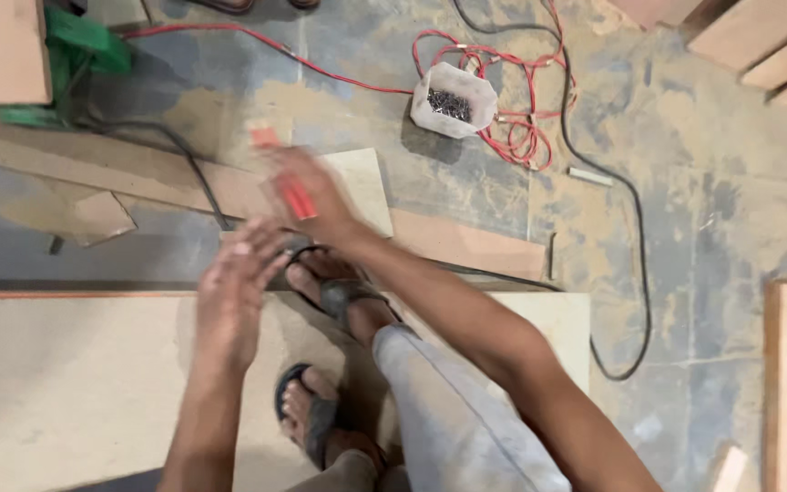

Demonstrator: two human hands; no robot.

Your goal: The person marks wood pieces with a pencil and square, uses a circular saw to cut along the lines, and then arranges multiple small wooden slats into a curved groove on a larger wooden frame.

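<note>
- Right hand [307, 196] is clenched around a red pencil [295, 193], up over the small board [362, 187]; it's blurry, so a loose grip could drop it.
- Left hand [234, 292] is released, fingers flat, over the big panel [66, 383].
- Black cable [635, 273] by the sandalled feet [334, 296] looks like a trip risk.
</note>
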